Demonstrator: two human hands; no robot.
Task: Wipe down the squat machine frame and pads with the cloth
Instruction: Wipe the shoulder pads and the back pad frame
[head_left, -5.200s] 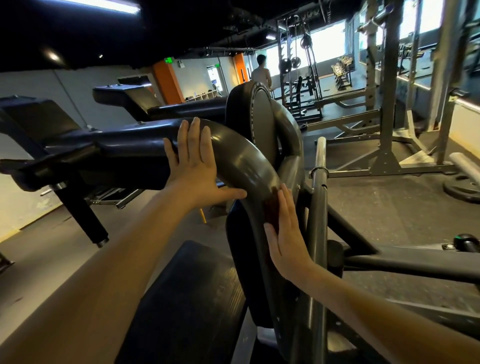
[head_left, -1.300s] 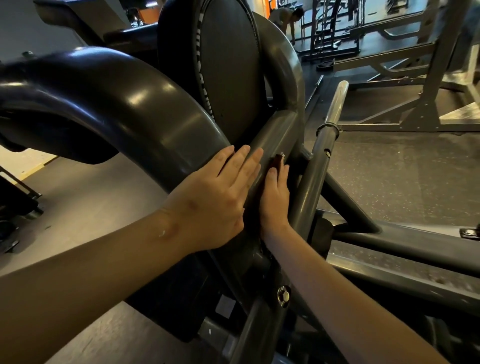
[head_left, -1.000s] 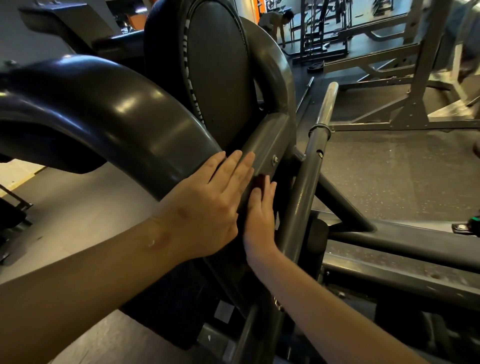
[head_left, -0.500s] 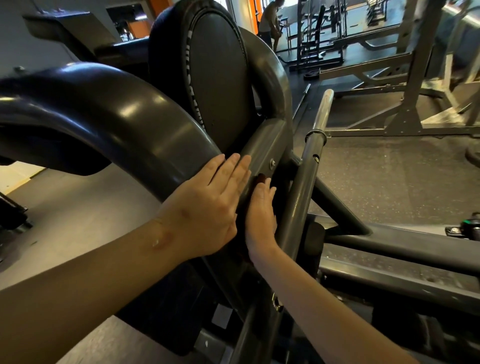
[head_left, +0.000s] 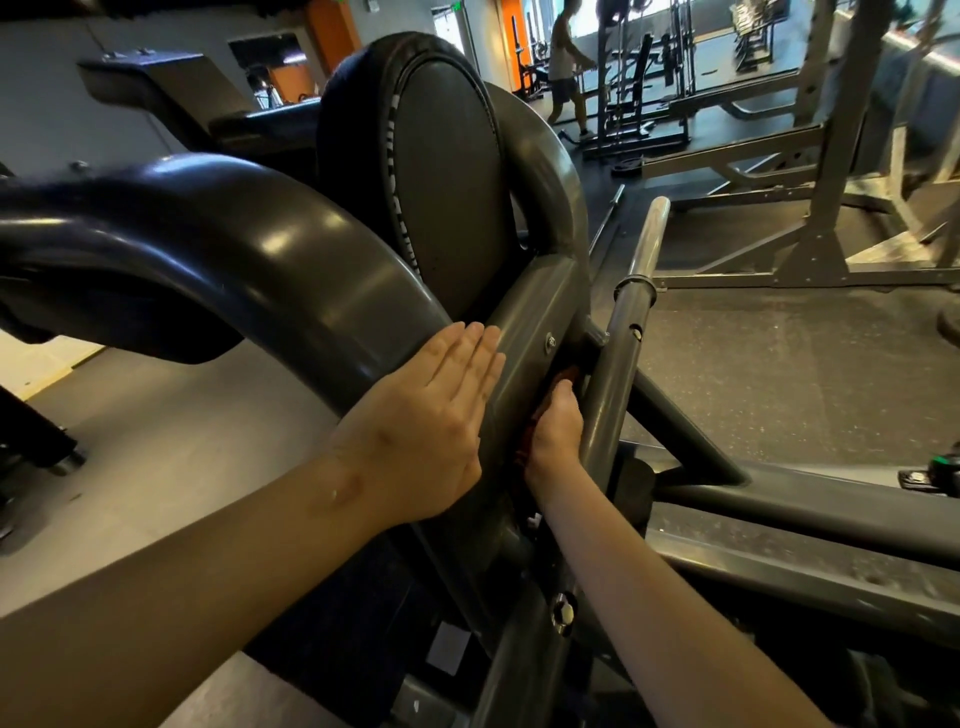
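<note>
Frame-wiping is in hand: a red cloth (head_left: 569, 374) is pressed into the gap between the grey frame plate (head_left: 535, 322) and slanted bar (head_left: 623, 332) by the right hand (head_left: 556, 426), fingers bent over it; the curved pad (head_left: 291, 270) is braced by the left hand (head_left: 431, 421), fingers straight and together; a stroke along the plate is likely needed next; half a second earlier, the right fingers were held straight.
</note>
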